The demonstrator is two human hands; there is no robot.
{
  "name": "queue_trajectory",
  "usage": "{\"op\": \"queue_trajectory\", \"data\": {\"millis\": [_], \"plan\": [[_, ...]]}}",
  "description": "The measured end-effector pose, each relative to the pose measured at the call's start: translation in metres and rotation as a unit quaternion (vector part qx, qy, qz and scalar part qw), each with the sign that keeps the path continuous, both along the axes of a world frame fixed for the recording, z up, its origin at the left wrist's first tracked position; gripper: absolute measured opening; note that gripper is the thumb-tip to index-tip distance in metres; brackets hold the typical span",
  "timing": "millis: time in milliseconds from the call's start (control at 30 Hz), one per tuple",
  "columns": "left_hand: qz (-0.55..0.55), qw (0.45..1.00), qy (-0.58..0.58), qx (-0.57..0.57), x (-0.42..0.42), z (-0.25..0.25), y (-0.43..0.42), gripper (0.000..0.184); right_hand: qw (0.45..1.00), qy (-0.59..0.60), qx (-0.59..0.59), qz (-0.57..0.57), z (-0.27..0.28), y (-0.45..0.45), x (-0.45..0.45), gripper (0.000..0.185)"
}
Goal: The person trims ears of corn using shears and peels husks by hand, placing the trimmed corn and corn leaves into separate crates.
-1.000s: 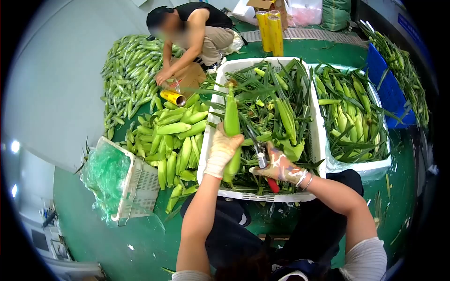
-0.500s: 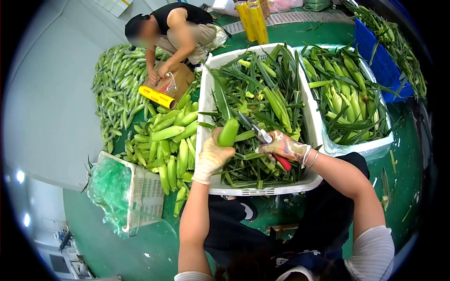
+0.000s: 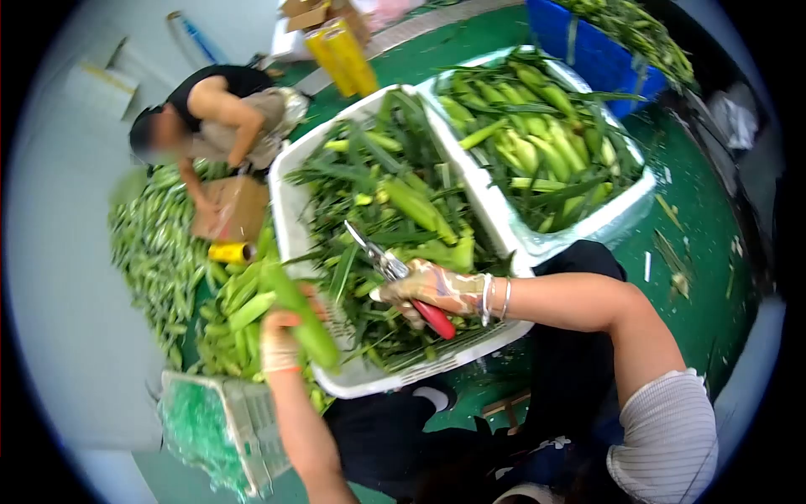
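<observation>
My left hand (image 3: 280, 343), in a pale glove and blurred by motion, is closed round a green ear of corn (image 3: 309, 326) in its husk. It holds the ear over the left rim of a white crate (image 3: 420, 375), beside a pile of husked-in corn ears (image 3: 241, 312) on the floor. My right hand (image 3: 441, 288), in a patterned glove, grips pruning shears (image 3: 388, 264) with a red handle. The shears' blades point up and left, above the cut leaves and husks (image 3: 361, 181) filling the crate.
A second white crate (image 3: 617, 227) with corn ears stands at right, a blue crate (image 3: 550, 29) behind it. Green plastic bags (image 3: 197, 424) fill a crate at lower left. Another person (image 3: 222, 113) crouches by a cardboard box (image 3: 231, 206) and wrapped corn (image 3: 151, 252).
My left hand has carried the corn ear leftward, from above the leaf crate to its left edge by the pile. My right hand still holds the shears. The camera view has turned.
</observation>
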State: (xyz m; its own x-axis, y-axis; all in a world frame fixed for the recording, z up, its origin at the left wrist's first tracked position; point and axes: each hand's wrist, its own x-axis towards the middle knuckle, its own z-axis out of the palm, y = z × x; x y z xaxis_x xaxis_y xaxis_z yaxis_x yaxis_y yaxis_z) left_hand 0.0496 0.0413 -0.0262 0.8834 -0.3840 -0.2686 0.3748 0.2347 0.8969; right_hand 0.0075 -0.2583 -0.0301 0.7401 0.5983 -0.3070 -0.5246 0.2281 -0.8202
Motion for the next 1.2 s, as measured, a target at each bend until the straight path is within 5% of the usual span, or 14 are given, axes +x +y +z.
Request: {"op": "queue_trajectory", "data": {"millis": [100, 167, 233, 267, 300, 400, 500, 567, 633, 700, 800, 967, 1067, 1200], "plan": [[0.245, 0.969, -0.022, 0.015, 0.034, 0.001, 0.048, 0.044, 0.997, -0.068, -0.036, 0.017, 0.009, -0.056, 0.012, 0.041], [0.355, 0.925, 0.018, -0.134, 0.079, -0.025, 0.122, 0.047, 0.981, -0.101, -0.163, -0.025, 0.016, -0.105, 0.025, 0.029], [0.554, 0.822, 0.035, -0.129, 0.102, -0.039, 0.158, 0.047, 0.947, -0.143, -0.260, -0.123, 0.031, -0.162, 0.037, 0.028], [0.586, 0.795, 0.027, -0.153, 0.117, -0.060, 0.188, 0.049, 0.909, -0.135, -0.318, -0.233, 0.006, -0.194, 0.053, 0.031], [0.622, 0.765, 0.044, -0.162, 0.122, -0.063, 0.188, 0.051, 0.801, -0.099, -0.524, -0.271, -0.006, -0.226, 0.071, 0.036], [0.681, 0.688, 0.042, -0.248, 0.145, -0.082, 0.189, 0.044, 0.643, -0.096, -0.687, -0.323, -0.076, -0.303, 0.108, 0.049], [0.601, 0.741, 0.036, -0.298, 0.170, -0.108, 0.204, 0.047, 0.619, -0.144, -0.748, -0.193, -0.134, -0.314, 0.135, 0.044], [0.565, 0.811, 0.046, -0.144, 0.151, -0.069, 0.142, 0.053, 0.603, -0.110, -0.730, -0.302, -0.161, -0.289, 0.159, 0.033], [0.491, 0.868, 0.072, -0.009, 0.151, -0.073, 0.162, 0.040, 0.547, -0.185, -0.778, -0.248, -0.152, -0.265, 0.164, 0.029], [0.302, 0.948, 0.001, 0.106, 0.131, -0.070, 0.172, 0.032, 0.540, -0.161, -0.786, -0.252, -0.167, -0.270, 0.187, 0.026], [0.243, 0.944, -0.009, 0.223, 0.080, -0.028, 0.096, 0.034, 0.566, -0.160, -0.749, -0.306, -0.164, -0.286, 0.182, 0.026], [0.132, 0.944, -0.053, 0.299, 0.004, 0.023, -0.024, 0.040, 0.608, -0.245, -0.632, -0.414, -0.037, -0.264, 0.126, 0.049], [-0.004, 0.955, -0.098, 0.281, -0.024, 0.042, -0.101, 0.035, 0.552, -0.407, -0.542, -0.486, 0.041, -0.230, 0.082, 0.051], [-0.199, 0.953, -0.105, 0.205, -0.050, 0.063, -0.184, 0.031, 0.584, -0.422, -0.274, -0.637, 0.117, -0.175, 0.064, 0.047]]}}
